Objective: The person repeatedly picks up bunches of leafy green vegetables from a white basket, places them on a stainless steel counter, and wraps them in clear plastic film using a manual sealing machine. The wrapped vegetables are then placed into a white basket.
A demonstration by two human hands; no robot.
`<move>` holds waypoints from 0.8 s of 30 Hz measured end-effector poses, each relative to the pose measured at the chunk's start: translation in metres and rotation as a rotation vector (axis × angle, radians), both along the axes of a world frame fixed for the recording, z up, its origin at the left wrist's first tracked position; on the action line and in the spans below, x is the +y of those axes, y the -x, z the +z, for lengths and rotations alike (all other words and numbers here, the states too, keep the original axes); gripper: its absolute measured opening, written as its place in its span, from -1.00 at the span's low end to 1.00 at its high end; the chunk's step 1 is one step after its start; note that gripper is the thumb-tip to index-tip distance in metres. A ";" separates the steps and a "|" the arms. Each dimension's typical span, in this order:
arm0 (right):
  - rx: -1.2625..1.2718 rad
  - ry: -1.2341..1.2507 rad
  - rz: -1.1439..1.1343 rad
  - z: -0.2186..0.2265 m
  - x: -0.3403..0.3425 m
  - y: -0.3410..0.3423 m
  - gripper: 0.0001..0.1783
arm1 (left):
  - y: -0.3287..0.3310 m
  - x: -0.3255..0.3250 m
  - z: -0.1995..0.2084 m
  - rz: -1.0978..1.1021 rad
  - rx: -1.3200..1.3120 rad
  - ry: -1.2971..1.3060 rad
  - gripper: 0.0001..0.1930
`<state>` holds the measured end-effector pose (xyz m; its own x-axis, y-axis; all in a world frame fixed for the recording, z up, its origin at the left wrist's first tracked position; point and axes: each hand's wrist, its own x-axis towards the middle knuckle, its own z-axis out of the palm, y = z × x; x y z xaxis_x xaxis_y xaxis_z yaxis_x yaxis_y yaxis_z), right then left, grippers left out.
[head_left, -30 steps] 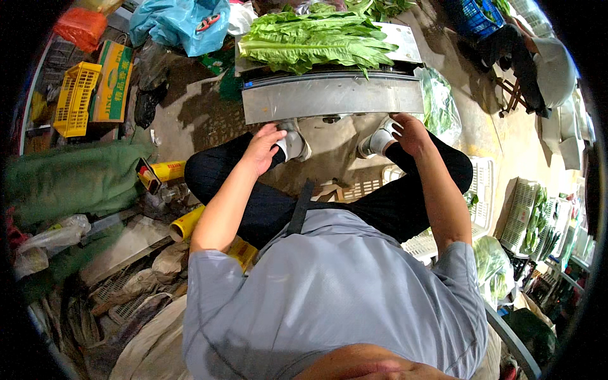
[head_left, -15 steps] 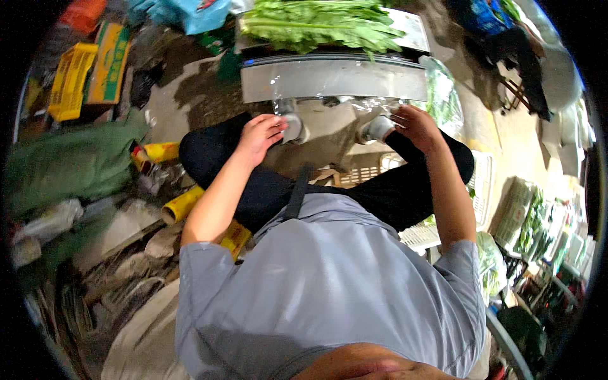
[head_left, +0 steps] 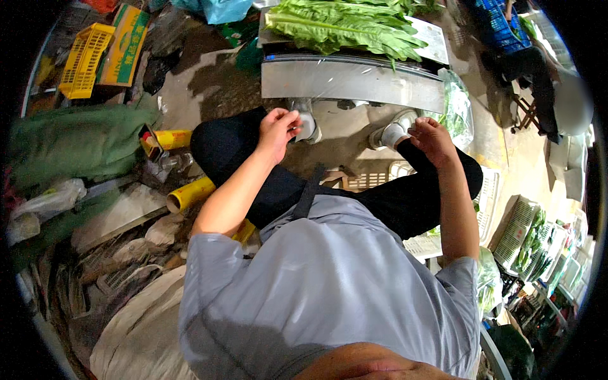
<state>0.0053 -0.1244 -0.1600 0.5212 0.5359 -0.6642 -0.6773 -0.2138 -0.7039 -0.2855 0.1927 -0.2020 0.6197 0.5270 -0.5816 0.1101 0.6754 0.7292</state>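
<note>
Both my hands are raised over my knees, in front of a low metal stand [head_left: 354,81]. My left hand [head_left: 278,133] is closed in a pinch beside my left shoe. Level with it, my right hand [head_left: 433,140] has its fingers curled together by the other shoe. Thin clear plastic film [head_left: 310,79] shows as shiny streaks over the stand's front and comes down toward my hands. Its edge at my fingertips is hard to see. On the stand's top lies a pile of long green leafy vegetables [head_left: 342,26], apart from my hands.
A bagged bunch of greens [head_left: 456,104] leans at the stand's right. Pale plastic crates [head_left: 489,190] stand by my right leg. To the left are yellow tubes [head_left: 190,194], a green cloth [head_left: 76,142], a yellow crate [head_left: 87,60] and a carton [head_left: 125,47]. Another person sits at the far right.
My fingers have drawn in from a looser, spread shape to a pinch. The crinkled film by the stand's lower edge now looks smoother. The whole view has shifted slightly.
</note>
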 end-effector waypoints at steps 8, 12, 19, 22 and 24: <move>-0.079 0.070 -0.149 0.030 -0.001 0.015 -0.84 | 0.009 -0.015 0.050 0.090 -0.021 -0.343 -0.83; -0.087 -0.033 -0.103 0.034 -0.015 0.010 -0.85 | 0.015 -0.008 0.061 0.087 -0.105 -0.364 -0.81; -0.243 -0.093 -0.167 0.090 -0.008 0.003 -0.57 | 0.007 0.021 0.096 0.156 -0.240 -0.373 -0.85; -0.392 -0.059 -0.260 0.118 0.012 -0.021 -0.72 | -0.013 0.050 0.124 0.154 -0.320 -0.350 -0.82; -0.435 -0.144 -0.237 0.134 0.032 -0.055 -0.78 | -0.039 0.077 0.146 0.136 -0.335 -0.392 -0.80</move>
<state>0.0598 -0.0921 -0.0261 0.8508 0.4402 -0.2869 -0.3333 0.0301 -0.9424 -0.2469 0.2700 -0.0562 0.6486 0.7535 -0.1071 -0.2416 0.3374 0.9098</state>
